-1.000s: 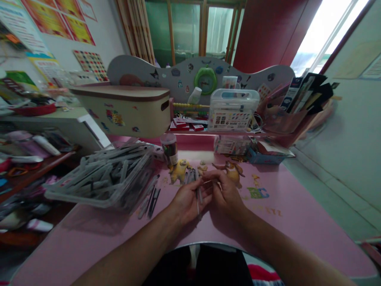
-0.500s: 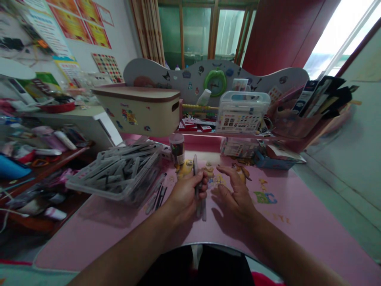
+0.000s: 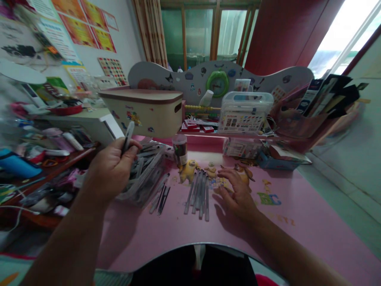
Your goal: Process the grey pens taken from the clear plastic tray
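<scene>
My left hand (image 3: 111,169) is closed round a pen (image 3: 127,135) with a pale, clear end, held upright above the clear plastic bin (image 3: 149,178). Grey, translucent pens (image 3: 145,159) fill that bin, partly hidden behind the hand. On the pink desk in front of me lies a row of several clear pens (image 3: 200,194), side by side. Just right of this row, my right hand (image 3: 238,190) hovers or rests with fingers apart and nothing in them. Between the bin and the row lie a few black and grey pens (image 3: 162,198).
A lidded round tub (image 3: 180,150) stands behind the pens. On the shelf sit a cream storage box (image 3: 149,113) and a clear carry case (image 3: 245,115). A blue box (image 3: 278,161) stands at the back right of the pink desk (image 3: 309,234).
My left hand has moved left and up from the middle of the desk to over the bin, with a pen in it. The row of pens now shows uncovered. My right hand stays about where it was.
</scene>
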The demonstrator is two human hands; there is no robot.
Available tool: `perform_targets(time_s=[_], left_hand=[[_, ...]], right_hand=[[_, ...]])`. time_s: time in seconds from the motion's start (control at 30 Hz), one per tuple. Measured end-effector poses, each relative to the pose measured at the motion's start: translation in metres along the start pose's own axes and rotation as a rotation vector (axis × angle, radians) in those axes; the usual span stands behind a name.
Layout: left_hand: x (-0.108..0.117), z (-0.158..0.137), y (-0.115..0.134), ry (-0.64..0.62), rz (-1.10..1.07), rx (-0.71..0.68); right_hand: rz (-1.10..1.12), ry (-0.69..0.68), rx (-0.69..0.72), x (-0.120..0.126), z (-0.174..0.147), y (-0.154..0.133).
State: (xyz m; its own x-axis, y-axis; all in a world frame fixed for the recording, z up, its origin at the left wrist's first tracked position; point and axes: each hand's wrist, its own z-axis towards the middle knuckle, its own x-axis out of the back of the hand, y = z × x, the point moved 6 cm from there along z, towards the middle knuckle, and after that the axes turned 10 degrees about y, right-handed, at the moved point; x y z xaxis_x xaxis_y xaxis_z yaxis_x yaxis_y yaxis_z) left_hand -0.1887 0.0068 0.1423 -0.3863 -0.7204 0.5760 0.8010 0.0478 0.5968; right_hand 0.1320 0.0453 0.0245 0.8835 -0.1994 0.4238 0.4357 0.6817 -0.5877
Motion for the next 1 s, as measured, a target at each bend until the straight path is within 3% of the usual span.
perform_targets(time_s=[0.27,0.47,0.6,0.73,1.0], left_hand=[[-0.012,-0.003,0.01,-0.042,0.213,-0.159],[-0.007,-0.002,0.004,-0.017,0.19,-0.081],[0.0,-0.003,-0.006,0.095,-0.138,0.066],[0.007,-0.008,-0.01,0.232,-0.491,0.093],[0.011,-0.025,-0.025,0.227,-0.62,0.182]], right_hand=[[0.026,-0.004,0.002,0.001,0.001,0.002],[0.026,-0.015,0.007,0.002,0.001,-0.002],[0.037,-0.011,0.006,0.002,0.002,-0.002],[0.025,-0.022,-0.002,0.002,0.002,-0.002],[0.04,-0.031,-0.021,0.0,0.0,0.001]])
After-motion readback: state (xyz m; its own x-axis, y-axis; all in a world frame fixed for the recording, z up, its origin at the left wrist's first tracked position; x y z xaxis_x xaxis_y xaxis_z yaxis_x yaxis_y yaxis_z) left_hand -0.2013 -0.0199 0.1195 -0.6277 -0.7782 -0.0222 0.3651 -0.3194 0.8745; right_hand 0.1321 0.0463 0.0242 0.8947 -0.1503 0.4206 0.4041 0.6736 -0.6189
